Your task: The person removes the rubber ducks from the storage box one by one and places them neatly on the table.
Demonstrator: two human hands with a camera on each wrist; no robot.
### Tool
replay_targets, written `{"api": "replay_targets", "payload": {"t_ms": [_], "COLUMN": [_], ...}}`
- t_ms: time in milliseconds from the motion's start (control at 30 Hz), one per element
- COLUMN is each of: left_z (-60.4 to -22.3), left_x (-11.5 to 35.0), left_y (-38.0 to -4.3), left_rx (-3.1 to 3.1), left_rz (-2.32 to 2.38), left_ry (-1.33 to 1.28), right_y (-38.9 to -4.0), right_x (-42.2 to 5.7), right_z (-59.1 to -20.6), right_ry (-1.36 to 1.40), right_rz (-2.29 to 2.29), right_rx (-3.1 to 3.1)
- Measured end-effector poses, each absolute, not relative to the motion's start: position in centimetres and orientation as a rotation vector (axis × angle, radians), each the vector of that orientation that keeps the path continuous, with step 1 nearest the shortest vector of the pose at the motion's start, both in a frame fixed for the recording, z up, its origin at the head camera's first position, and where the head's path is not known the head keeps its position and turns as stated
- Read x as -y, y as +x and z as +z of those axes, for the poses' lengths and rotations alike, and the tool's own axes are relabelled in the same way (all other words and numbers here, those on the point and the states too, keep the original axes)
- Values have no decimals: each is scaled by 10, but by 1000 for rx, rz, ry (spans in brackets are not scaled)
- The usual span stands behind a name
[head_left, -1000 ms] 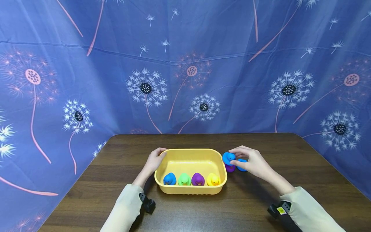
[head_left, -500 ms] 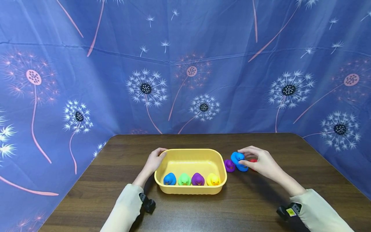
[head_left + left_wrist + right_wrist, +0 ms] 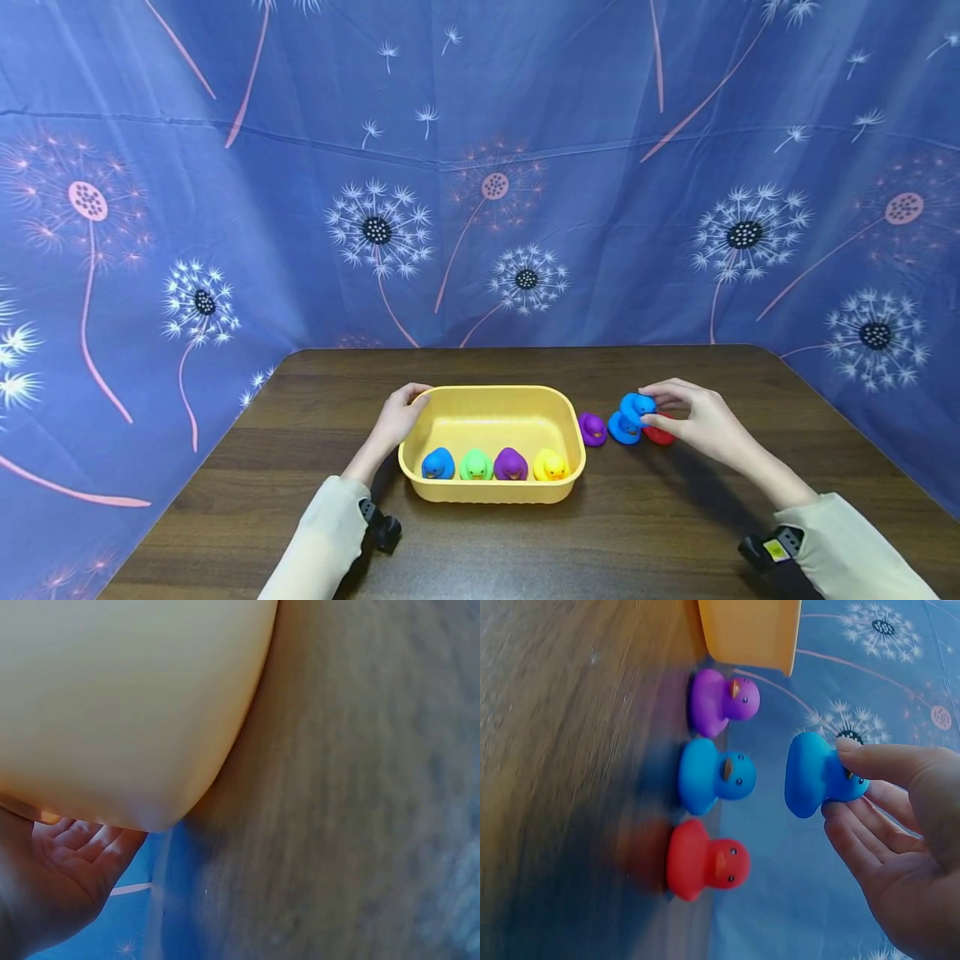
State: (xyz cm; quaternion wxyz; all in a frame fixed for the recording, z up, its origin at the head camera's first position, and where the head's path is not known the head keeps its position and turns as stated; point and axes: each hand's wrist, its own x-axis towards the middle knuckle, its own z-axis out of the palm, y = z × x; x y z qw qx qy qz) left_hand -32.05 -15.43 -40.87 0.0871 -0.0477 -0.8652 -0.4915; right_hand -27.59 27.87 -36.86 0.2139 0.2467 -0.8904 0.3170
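The right hand (image 3: 697, 421) pinches the held duck (image 3: 636, 407) by its head between thumb and fingers, a narrow grip that leaves the base free, probably so the duck can stay upright. Below the grip, the row keeps to the tabletop: the lower blue duck (image 3: 700, 776) and the red duck (image 3: 694, 859). Farther left of the grip stands the purple duck (image 3: 711, 703), near the tub (image 3: 493, 492). The right wrist view shows air between the held duck and this row, perhaps to avoid knocking it.

The left hand (image 3: 397, 417) grips the tub's left end, fingers reaching round behind, likely to steady it. From that grip, rightward along the tub's near side, come the inner blue duck (image 3: 438, 463), green duck (image 3: 476, 465), inner purple duck (image 3: 511, 464) and yellow duck (image 3: 551, 465).

In the head view, the right thumb and held duck partly cover the red duck and the lower blue duck. The tub's near wall hides the inner ducks' bases. The left wrist view cuts the tub off, and where the left fingertips press cannot be made out.
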Motion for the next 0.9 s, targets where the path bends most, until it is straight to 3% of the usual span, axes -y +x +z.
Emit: {"api": "replay_targets", "payload": {"t_ms": [900], "left_z": [-409], "left_x": [155], "left_y": [-322], "left_rx": [2577], "left_rz": [-1477], "left_ry": [-154], "right_y": [-277], "right_x": [-318], "right_z": [-374], "right_ry": [582], "right_rz": [887], "right_rx": [2481]}}
